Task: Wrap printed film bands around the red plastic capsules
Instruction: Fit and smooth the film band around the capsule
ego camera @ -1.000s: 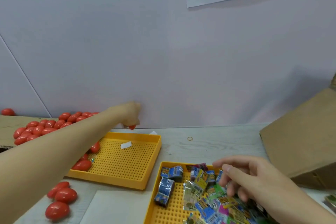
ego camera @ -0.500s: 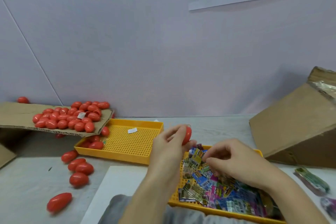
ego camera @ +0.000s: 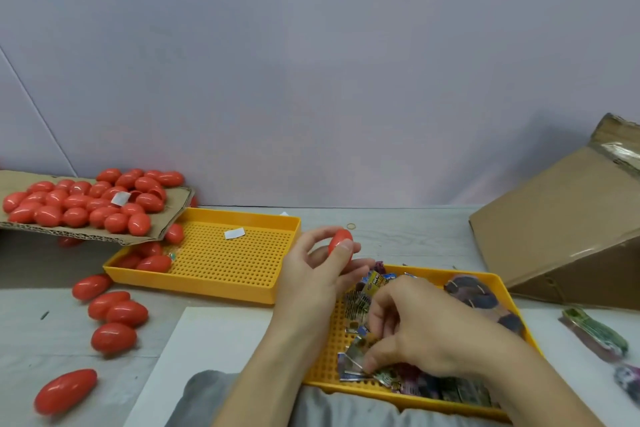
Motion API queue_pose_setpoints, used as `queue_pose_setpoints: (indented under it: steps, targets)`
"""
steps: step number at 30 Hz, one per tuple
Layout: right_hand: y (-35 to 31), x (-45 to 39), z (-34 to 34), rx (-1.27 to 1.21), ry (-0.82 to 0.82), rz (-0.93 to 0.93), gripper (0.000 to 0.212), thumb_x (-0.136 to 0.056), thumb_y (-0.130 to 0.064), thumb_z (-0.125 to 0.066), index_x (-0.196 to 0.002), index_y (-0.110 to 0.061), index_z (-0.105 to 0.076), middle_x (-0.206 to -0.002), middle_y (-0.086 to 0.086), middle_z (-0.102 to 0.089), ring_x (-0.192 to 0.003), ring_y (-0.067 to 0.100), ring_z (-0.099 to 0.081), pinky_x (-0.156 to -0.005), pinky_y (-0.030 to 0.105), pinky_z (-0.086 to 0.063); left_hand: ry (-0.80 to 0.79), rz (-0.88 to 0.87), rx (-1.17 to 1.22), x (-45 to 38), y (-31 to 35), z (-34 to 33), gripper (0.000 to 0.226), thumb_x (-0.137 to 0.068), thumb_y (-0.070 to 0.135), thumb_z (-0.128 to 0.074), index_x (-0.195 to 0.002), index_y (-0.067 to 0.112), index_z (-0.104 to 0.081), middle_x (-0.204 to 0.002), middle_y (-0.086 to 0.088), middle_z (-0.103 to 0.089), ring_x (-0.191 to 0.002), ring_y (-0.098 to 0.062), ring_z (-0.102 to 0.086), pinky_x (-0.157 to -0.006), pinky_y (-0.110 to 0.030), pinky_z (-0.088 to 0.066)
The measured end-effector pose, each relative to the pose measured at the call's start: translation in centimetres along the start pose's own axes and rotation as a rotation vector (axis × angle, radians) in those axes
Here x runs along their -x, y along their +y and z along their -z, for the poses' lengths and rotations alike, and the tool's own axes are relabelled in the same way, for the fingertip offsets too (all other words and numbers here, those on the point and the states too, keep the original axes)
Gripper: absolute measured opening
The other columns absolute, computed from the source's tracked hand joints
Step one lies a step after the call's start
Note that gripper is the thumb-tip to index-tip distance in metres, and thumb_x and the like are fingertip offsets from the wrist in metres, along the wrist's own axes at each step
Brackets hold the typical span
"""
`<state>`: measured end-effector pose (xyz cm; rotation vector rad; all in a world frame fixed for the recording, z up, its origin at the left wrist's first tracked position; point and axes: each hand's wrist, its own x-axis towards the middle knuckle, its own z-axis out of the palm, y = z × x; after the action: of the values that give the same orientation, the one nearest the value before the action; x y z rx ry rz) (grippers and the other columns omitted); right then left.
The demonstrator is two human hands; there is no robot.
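Above near yellow tray (ego camera: 498,279), left hand (ego camera: 311,274) grips red capsule (ego camera: 341,242) between thumb and fingers; right hand (ego camera: 412,333) reaches into printed film bands (ego camera: 358,303) there, fingers curled, pinching one band

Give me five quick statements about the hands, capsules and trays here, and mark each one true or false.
1. The left hand holds a red capsule. True.
2. The right hand rests on the cardboard box. False: it reaches into the tray of film bands, fingers among the bands.
3. The held capsule already has a band on it. False: it shows plain red.
4. A heap of capsules lies on a cardboard flap at the left. True.
5. The far tray is packed full of capsules. False: only a few capsules lie at its left end, and a small white slip.
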<state>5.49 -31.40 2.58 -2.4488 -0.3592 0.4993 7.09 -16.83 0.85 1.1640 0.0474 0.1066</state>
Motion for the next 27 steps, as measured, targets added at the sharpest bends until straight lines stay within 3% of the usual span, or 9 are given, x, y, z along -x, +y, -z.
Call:
queue_pose_setpoints:
  steps: [8, 15, 20, 23, 27]
  targets:
    - [1.5, -0.1, 0.8, -0.285, 0.004, 0.071, 0.018, -0.074, -0.023, -0.085, -0.082, -0.020, -0.069, -0.072, 0.000, -0.073, -0.061, 0.011, -0.066, -0.061, 0.024, -0.052, -0.050, -0.002, 0.064, -0.2, -0.2, 0.2, 0.015, -0.094, 0.005, -0.063, -0.109, 0.003, -0.062, -0.095, -0.020, -0.070, -0.079, -0.033, -0.075, -0.066, -0.027, -0.060]
    - [1.9, 0.4, 1.8, -0.470, 0.098, 0.102, 0.002, -0.089, -0.011, -0.070, -0.089, -0.010, -0.072, -0.067, 0.013, -0.074, -0.055, 0.013, -0.065, -0.052, 0.019, -0.047, -0.090, -0.012, 0.018, -0.5, -0.5, 0.5, 0.010, -0.095, 0.008, -0.062, -0.105, 0.009, -0.065, -0.094, -0.018, -0.072, -0.077, -0.031, -0.075, -0.062, -0.027, -0.059]
    - [1.9, 0.2, 1.8, -0.532, 0.257, 0.169, 0.022, -0.097, -0.016, -0.057, -0.085, -0.007, -0.073, -0.071, 0.008, -0.074, -0.056, 0.010, -0.066, -0.049, 0.018, -0.046, -0.190, 0.015, -0.148, -0.4, -0.7, 0.3, 0.026, -0.095, 0.000, -0.050, -0.096, 0.015, -0.071, -0.079, -0.009, -0.059, -0.057, -0.017, -0.056, -0.050, -0.028, -0.049]
    - [2.0, -0.2, 1.7, -0.607, 0.416, 0.168, 0.021, -0.095, -0.019, -0.060, -0.082, -0.008, -0.073, -0.067, 0.009, -0.072, -0.051, 0.009, -0.061, -0.047, 0.019, -0.043, -0.305, 0.021, -0.230, 0.0, -0.7, 0.1, 0.012, -0.091, 0.023, -0.063, -0.085, 0.019, -0.072, -0.068, -0.005, -0.050, -0.051, -0.016, -0.045, -0.047, -0.029, -0.044]
    - [2.1, -0.4, 1.7, -0.644, 0.467, 0.170, 0.021, -0.092, -0.023, -0.064, -0.080, -0.009, -0.073, -0.063, 0.008, -0.070, -0.050, 0.010, -0.061, -0.045, 0.018, -0.043, -0.326, -0.060, -0.344, 0.4, -0.5, -0.1, 0.036, -0.070, 0.051, -0.083, -0.087, 0.021, -0.073, -0.056, -0.001, -0.048, -0.044, -0.015, -0.041, -0.044, -0.027, -0.040]
